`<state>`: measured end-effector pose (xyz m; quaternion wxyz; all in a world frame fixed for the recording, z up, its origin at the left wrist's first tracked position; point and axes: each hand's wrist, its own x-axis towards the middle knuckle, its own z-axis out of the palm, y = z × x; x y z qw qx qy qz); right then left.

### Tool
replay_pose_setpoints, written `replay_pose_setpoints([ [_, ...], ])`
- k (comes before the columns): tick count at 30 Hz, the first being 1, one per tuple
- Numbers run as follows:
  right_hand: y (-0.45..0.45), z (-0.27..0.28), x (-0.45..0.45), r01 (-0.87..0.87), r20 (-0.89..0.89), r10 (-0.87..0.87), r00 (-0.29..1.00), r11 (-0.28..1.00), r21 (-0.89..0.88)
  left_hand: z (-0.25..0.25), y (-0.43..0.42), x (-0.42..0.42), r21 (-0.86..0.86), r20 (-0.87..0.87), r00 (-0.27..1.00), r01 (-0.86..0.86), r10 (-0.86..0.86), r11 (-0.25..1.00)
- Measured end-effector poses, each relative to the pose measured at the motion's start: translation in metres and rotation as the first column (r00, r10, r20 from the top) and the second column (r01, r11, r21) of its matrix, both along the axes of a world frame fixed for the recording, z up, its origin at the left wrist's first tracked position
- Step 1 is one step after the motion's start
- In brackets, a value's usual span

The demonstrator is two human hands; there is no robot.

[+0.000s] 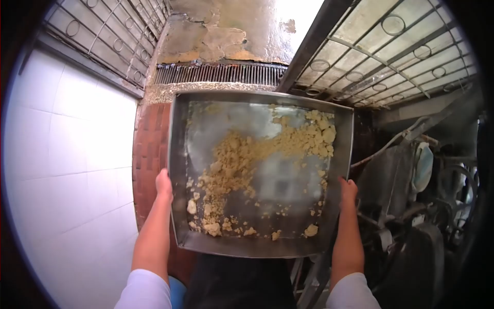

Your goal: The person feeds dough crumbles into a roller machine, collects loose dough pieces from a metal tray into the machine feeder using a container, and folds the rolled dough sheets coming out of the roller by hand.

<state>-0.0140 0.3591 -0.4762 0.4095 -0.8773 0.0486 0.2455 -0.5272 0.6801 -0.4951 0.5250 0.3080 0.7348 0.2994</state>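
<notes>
A large square metal tray with raised sides is held out in front of my body. My left hand grips its left wall, the thumb showing at the outer edge and the other fingers hidden. On the opposite wall, my right hand holds the tray in the same way, most of its fingers out of sight. Pale yellow crumbly lumps lie scattered across the tray's bottom in a band from lower left to upper right. Bigger chunks sit in the upper right corner and along the near edge.
White tiles line the left wall. Barred metal gates stand at both sides of a doorway. Beyond a drain grate the ground looks wet. Red brick flooring shows left of the tray; dark cluttered equipment fills the right.
</notes>
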Motion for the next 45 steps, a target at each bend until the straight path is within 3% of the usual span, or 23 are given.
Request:
replay_pose_setpoints([
  [5, -0.017, 0.072, -0.068, -0.034, 0.024, 0.032, 0.999, 0.994, 0.107, 0.031, -0.059, -0.094, 0.016, 0.148, 0.981, -0.13, 0.126, 0.991],
  [7, -0.026, 0.098, -0.092, -0.064, 0.096, 0.041, 0.995, 0.966, 0.251, 0.06, -0.066, -0.115, 0.034, 0.234, 0.953, -0.205, 0.191, 0.978],
  [9, -0.04, 0.133, -0.11, -0.002, 0.055, -0.019, 0.998, 0.935, 0.356, 0.092, -0.079, -0.12, 0.042, 0.319, 0.921, -0.248, 0.222, 0.968],
  [12, -0.06, 0.171, -0.129, 0.139, -0.02, -0.145, 0.989, 0.895, 0.424, 0.174, -0.099, -0.135, 0.128, 0.296, 0.955, -0.037, -0.002, 0.991],
  [13, -0.062, 0.177, -0.131, 0.099, 0.018, -0.117, 0.993, 0.899, 0.426, 0.185, -0.103, -0.145, 0.135, 0.262, 0.962, 0.047, -0.082, 0.99],
  [15, -0.066, 0.181, -0.144, 0.041, 0.095, -0.091, 0.991, 0.9, 0.433, 0.164, -0.1, -0.184, 0.145, 0.143, 0.99, -0.024, 0.003, 0.989],
  [18, -0.035, 0.243, -0.196, -0.218, 0.21, 0.149, 0.966, 0.908, 0.358, 0.165, -0.091, -0.185, 0.288, 0.241, 0.971, -0.063, -0.008, 0.955],
  [19, -0.031, 0.245, -0.198, -0.195, 0.23, 0.112, 0.967, 0.904, 0.381, 0.171, -0.078, -0.179, 0.324, 0.325, 0.946, -0.121, 0.009, 0.938],
  [21, -0.039, 0.242, -0.193, -0.154, 0.246, 0.056, 0.968, 0.902, 0.402, 0.182, -0.071, -0.154, 0.282, 0.334, 0.942, -0.121, 0.021, 0.952],
  [22, -0.042, 0.235, -0.185, -0.054, 0.158, -0.02, 0.987, 0.894, 0.446, 0.19, -0.082, -0.15, 0.235, 0.322, 0.946, -0.126, 0.045, 0.964],
  [25, -0.052, 0.192, -0.147, 0.035, 0.106, -0.091, 0.99, 0.897, 0.441, 0.16, -0.079, -0.133, 0.224, 0.297, 0.954, -0.02, -0.049, 0.974],
  [28, -0.05, 0.151, -0.12, -0.007, 0.053, -0.015, 0.999, 0.919, 0.394, 0.108, -0.06, -0.134, 0.217, 0.277, 0.958, 0.016, -0.077, 0.976],
  [31, -0.049, 0.1, -0.089, -0.064, 0.078, 0.042, 0.996, 0.95, 0.306, 0.119, -0.049, -0.089, 0.162, 0.451, 0.891, -0.024, -0.052, 0.987],
  [33, -0.042, 0.087, -0.084, -0.011, 0.024, 0.005, 1.0, 0.965, 0.263, 0.086, -0.037, -0.08, 0.108, 0.483, 0.875, -0.067, 0.007, 0.992],
  [39, -0.032, 0.025, -0.041, 0.102, -0.062, -0.1, 0.993, 0.994, 0.027, 0.051, -0.018, -0.022, 0.035, 0.187, 0.969, 0.16, -0.163, 0.987],
  [43, -0.028, 0.001, -0.022, 0.125, -0.149, -0.136, 0.979, 0.989, -0.084, 0.045, -0.011, 0.004, -0.104, 0.117, 0.98, 0.172, -0.159, 0.98],
  [45, -0.026, -0.008, -0.022, 0.117, -0.108, -0.128, 0.986, 0.987, -0.108, 0.048, -0.012, 0.013, -0.111, 0.094, 0.986, 0.15, -0.14, 0.982],
])
